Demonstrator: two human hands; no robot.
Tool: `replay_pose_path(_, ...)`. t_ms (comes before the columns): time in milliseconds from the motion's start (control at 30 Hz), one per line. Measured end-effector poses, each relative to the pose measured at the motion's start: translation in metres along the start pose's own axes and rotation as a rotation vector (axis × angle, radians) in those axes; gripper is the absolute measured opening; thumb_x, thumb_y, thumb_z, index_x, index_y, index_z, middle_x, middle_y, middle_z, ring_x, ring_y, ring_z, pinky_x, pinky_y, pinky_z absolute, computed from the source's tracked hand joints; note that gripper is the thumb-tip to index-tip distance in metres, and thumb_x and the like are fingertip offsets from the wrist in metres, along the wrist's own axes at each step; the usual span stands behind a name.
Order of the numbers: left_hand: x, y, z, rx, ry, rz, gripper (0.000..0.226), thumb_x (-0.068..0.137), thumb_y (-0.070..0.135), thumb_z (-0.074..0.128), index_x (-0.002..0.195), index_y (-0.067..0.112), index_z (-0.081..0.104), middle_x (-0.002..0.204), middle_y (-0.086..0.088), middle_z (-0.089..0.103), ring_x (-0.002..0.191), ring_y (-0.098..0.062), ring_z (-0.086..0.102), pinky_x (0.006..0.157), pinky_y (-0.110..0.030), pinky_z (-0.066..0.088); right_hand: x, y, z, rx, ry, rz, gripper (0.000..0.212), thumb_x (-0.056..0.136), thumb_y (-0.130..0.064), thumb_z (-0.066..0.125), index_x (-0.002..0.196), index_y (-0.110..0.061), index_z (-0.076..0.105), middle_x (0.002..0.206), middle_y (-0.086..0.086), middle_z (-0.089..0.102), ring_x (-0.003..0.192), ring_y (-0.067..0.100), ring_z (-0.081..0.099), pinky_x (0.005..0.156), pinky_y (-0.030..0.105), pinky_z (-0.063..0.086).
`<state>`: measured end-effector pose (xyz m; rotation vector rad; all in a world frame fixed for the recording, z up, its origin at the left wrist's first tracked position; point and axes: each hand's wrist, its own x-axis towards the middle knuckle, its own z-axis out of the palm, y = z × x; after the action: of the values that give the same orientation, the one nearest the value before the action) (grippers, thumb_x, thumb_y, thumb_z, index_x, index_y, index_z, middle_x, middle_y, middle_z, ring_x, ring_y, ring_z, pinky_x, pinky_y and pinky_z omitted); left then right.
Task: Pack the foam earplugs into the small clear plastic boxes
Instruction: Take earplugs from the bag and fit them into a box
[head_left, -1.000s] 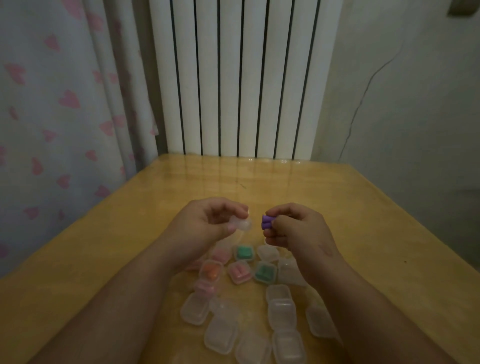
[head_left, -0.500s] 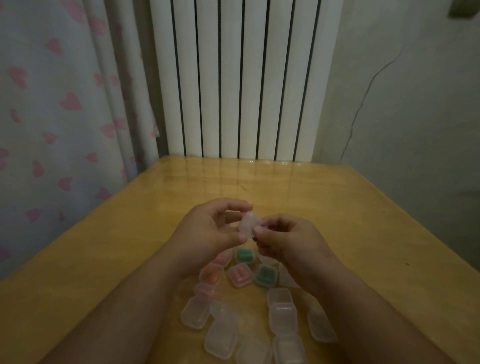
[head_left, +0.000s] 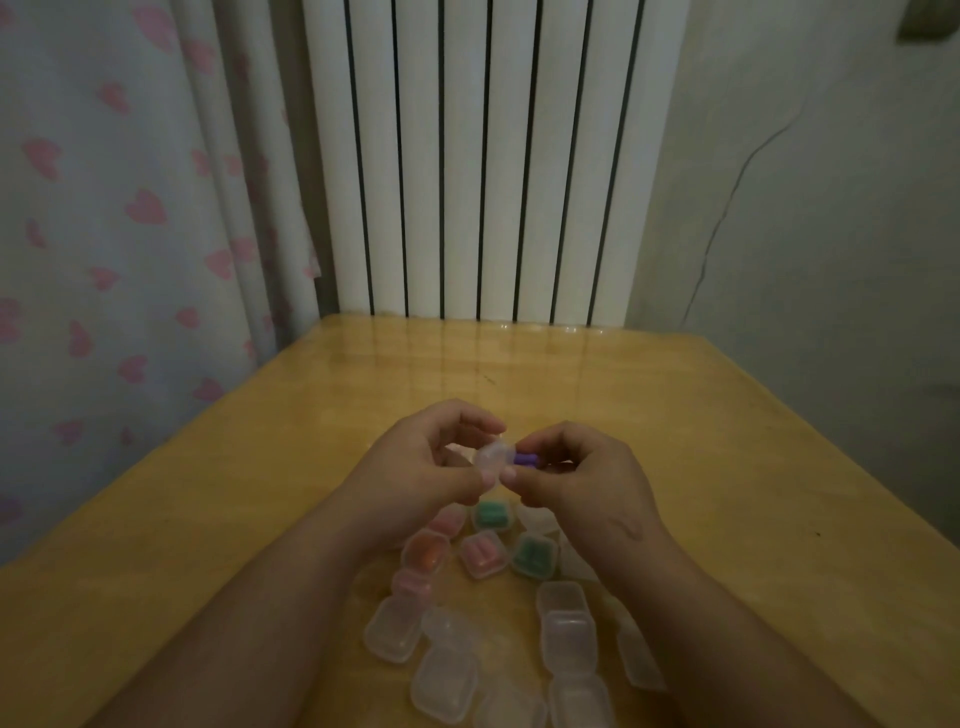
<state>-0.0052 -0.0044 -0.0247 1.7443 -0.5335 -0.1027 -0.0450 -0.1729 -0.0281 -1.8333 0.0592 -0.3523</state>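
A: What is the room like, from the left across?

B: A pale curtain printed with pink hearts (head_left: 130, 218) hangs at the left in soft folds. Beside it stands a white ribbed radiator (head_left: 483, 156), and right of that a plain greyish wall with a thin crack (head_left: 727, 208). In front lies a glossy yellow-brown wooden table (head_left: 727, 467), smooth enough to mirror the radiator along its far edge.

A: And on the table?

B: A cluster of small clear plastic boxes with rounded corners. The empty, cloudy ones (head_left: 395, 629) lie nearest the camera. Farther off, a box with orange earplugs (head_left: 426, 553), one with pink earplugs (head_left: 482, 554) and one with green earplugs (head_left: 534, 555) sit side by side, partly under the forearms.

A: The hands?

B: Both are raised above the cluster, nearly meeting. The left hand (head_left: 415, 478) curls, thumb and fingertips pinching a small clear plastic box (head_left: 491, 457). The right hand (head_left: 576, 483) is curled too, thumb and forefinger nipping a short purple foam earplug (head_left: 524, 459), its end at the box. Whether it is inside yet I cannot tell.
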Motion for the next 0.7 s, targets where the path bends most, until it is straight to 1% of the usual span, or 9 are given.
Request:
replay_pose_path(67,-0.0008,-0.0006,-0.0005,0.023,-0.018,-0.020,0.033,0.082,0.008,0.075,0.106,0.030,0.071,0.102,0.012,0.070,0.087,-0.019,0.070,0.074,-0.034,0.060,-0.0004,-0.0007,0.0005,-0.026,-0.003,-0.004,0.020,0.069,-0.013,0.085,0.083,-0.016,0.071,0.076,0.003,0.070,0.066,0.012,0.067,0.063,0.027,0.058)
replay_pose_path(133,-0.0017,0.0010,-0.0003,-0.015,-0.027,-0.016,0.027,0.087,0.010,0.070,0.109,0.025,0.072,0.105,0.005,0.071,0.091,-0.020,0.071,0.076,-0.032,0.060,-0.0001,-0.0014,0.0000,-0.022,-0.003,-0.003,0.020,0.069,-0.013,0.085,0.083,-0.015,0.071,0.075,0.004,0.070,0.062,0.011,0.066,0.060,0.025,0.057)
replay_pose_path(233,-0.0025,0.0043,0.0002,-0.077,0.004,-0.015,0.019,0.094,0.007,0.059,0.103,0.017,0.073,0.107,-0.008,0.070,0.093,-0.024,0.069,0.076,-0.031,0.060,0.0008,-0.0008,-0.0010,0.026,-0.007,0.005,0.019,0.070,-0.009,0.084,0.083,-0.012,0.070,0.073,0.005,0.069,0.057,0.007,0.063,0.058,0.023,0.054)
replay_pose_path(367,-0.0031,0.0059,0.0014,-0.100,-0.020,0.020,0.017,0.091,-0.002,0.060,0.102,0.009,0.067,0.109,-0.019,0.066,0.093,-0.022,0.067,0.077,-0.027,0.058,0.0025,0.0009,-0.0009,0.022,0.021,0.001,0.015,0.073,-0.009,0.082,0.080,-0.013,0.070,0.067,0.000,0.067,0.056,0.007,0.063,0.060,0.028,0.057)
replay_pose_path(400,-0.0033,0.0058,0.0017,-0.126,-0.016,0.034,0.019,0.090,-0.002,0.060,0.103,0.011,0.066,0.109,-0.019,0.067,0.098,-0.025,0.066,0.080,-0.028,0.057,0.0033,0.0016,-0.0013,0.023,0.038,0.005,0.012,0.075,-0.010,0.081,0.078,-0.014,0.070,0.066,0.000,0.067,0.057,0.008,0.064,0.060,0.029,0.058)
replay_pose_path(467,-0.0029,0.0048,0.0016,-0.139,0.005,0.059,0.026,0.089,0.002,0.063,0.107,0.020,0.069,0.109,-0.007,0.071,0.105,-0.020,0.065,0.084,-0.028,0.057,0.0045,0.0027,-0.0029,0.009,0.059,0.000,0.007,0.080,-0.012,0.076,0.076,-0.014,0.070,0.065,0.002,0.067,0.057,0.010,0.063,0.058,0.027,0.056)
replay_pose_path(567,-0.0020,0.0026,0.0017,-0.118,0.046,0.067,0.028,0.079,0.013,0.075,0.100,0.032,0.074,0.104,0.000,0.072,0.101,-0.016,0.067,0.083,-0.030,0.057,0.0041,0.0019,-0.0046,0.007,0.010,0.002,0.007,0.084,-0.009,0.070,0.078,-0.012,0.070,0.063,0.003,0.066,0.056,0.013,0.059,0.056,0.027,0.051)
replay_pose_path(633,-0.0015,0.0023,0.0026,-0.145,0.074,0.065,0.024,0.072,0.015,0.077,0.091,0.027,0.072,0.100,0.000,0.072,0.094,-0.012,0.068,0.077,-0.026,0.055,0.0030,0.0003,-0.0035,0.016,-0.081,0.036,0.007,0.087,-0.007,0.067,0.083,-0.011,0.071,0.063,0.003,0.064,0.056,0.013,0.056,0.055,0.025,0.049)
replay_pose_path(700,-0.0004,0.0017,0.0043,-0.141,0.097,0.088,0.023,0.074,0.003,0.080,0.087,0.017,0.066,0.107,0.000,0.069,0.094,-0.008,0.068,0.076,-0.023,0.055,0.0015,-0.0007,-0.0013,0.024,-0.171,0.066,0.010,0.089,-0.007,0.065,0.087,-0.009,0.074,0.066,0.005,0.064,0.056,0.011,0.054,0.053,0.021,0.048)
